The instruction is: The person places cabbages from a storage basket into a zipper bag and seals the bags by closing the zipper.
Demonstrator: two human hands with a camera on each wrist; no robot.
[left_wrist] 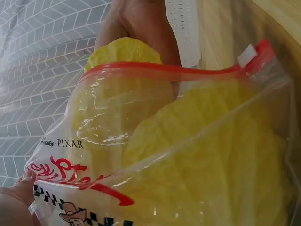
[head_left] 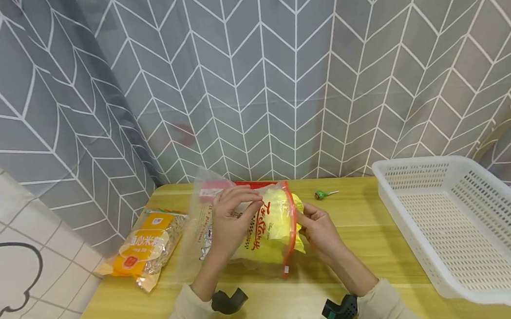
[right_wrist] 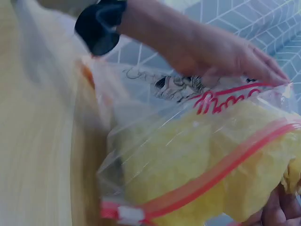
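A clear zip bag [head_left: 270, 227] with a red zip strip, a white slider and red lettering lies in the middle of the table, its mouth towards the right. Crinkled yellow material [left_wrist: 202, 155] fills it, and some sticks out of the mouth; its exact kind is unclear. My left hand [head_left: 232, 217] pinches the bag's far edge between thumb and fingers. At the mouth, my right hand [head_left: 321, 231] grips the protruding yellow material, with its fingertips partly hidden behind it. Under my left hand spreads a frosted, printed bag [head_left: 194, 231].
An orange and clear packet of grains [head_left: 146, 244] lies at the left. Behind the bags shows a red flat thing [head_left: 257, 184]. A lollipop [head_left: 323, 194] with a green wrapper lies near the curtain [head_left: 277, 80]. On the right stands a white perforated basket [head_left: 412, 247].
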